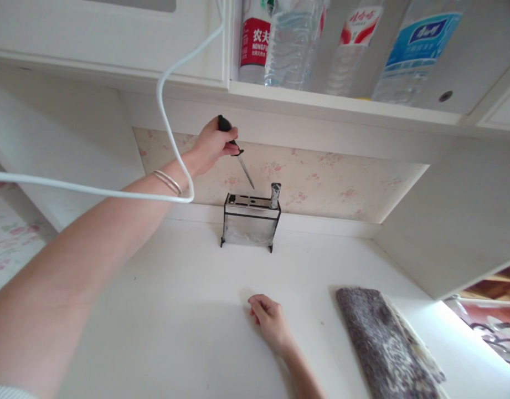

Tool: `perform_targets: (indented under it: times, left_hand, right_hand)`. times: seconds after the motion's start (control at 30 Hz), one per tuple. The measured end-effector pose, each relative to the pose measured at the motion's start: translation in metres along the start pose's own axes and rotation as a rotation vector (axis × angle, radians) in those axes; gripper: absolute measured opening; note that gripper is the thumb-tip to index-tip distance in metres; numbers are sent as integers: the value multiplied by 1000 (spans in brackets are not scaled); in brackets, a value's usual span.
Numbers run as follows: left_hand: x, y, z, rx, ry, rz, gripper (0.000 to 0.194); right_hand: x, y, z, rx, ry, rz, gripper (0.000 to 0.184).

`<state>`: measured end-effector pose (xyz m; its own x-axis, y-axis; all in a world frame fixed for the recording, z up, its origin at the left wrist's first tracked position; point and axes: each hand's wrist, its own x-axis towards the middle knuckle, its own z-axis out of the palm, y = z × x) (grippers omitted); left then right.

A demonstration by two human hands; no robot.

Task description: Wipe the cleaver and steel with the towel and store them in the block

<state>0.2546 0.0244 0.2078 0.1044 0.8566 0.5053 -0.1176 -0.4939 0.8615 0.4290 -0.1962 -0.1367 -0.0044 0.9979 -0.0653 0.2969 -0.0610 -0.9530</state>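
My left hand [215,143] is closed around the black handle of a sharpening steel [245,170]. The steel's thin grey rod slants down to the right, its tip just above the knife block [252,226] and apart from it. That block is a slim holder with a slotted metal top, a pale see-through body and black feet, standing near the back wall. A knife handle [275,195] with a mottled grey pattern sticks up from its right end. My right hand [270,320] rests on the white surface in front of the block, its fingers curled in with nothing visible in them.
A white cable [167,105] hangs in a loop across my left forearm. Overhead, a shelf [341,108] holds several plastic bottles [421,44]. A folded grey-brown cloth [383,338] lies at the right. Side panels [449,210] flank the niche.
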Motion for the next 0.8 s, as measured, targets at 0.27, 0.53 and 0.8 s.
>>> perform_targets:
  times: [0.27,0.53,0.8]
  left_hand:
    - [-131,-28,-52,-212,-5,51,22]
    - [-273,-58,-96,-270,181,-66,2]
    - [-385,-88,-134,56,245,-169,16]
  right_hand:
    - [-4,-1,2,-52,-30,-34,39]
    - [-4,-3,6,-107,-2,-22,39]
    - [4,-13,8,67,2,94,33]
